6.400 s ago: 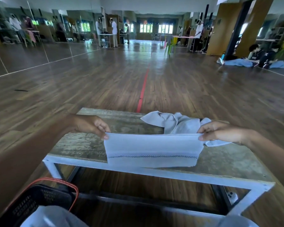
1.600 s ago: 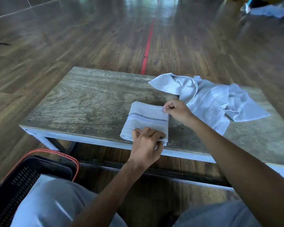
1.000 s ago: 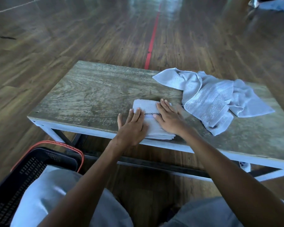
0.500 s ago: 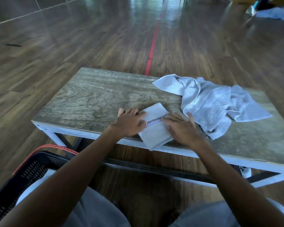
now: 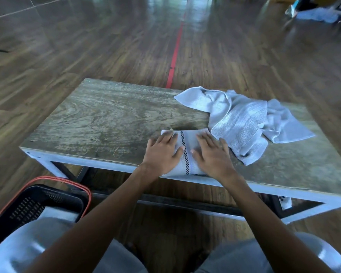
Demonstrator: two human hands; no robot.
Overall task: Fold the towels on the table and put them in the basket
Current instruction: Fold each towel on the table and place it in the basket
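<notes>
no readable text, label, brand, number or sign anywhere in view

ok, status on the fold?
Left hand, right hand open, pressing flat on folded towel at table edge. Loose towel beside it, right. Basket low left, nothing blocking.

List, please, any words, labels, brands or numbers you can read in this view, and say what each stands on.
No readable text shows anywhere in this view.
Folded towel: a black checked band only, no lettering.
Unfolded towel: a plain woven band, no label visible.
Black basket and wooden table: no marks to read.
</notes>
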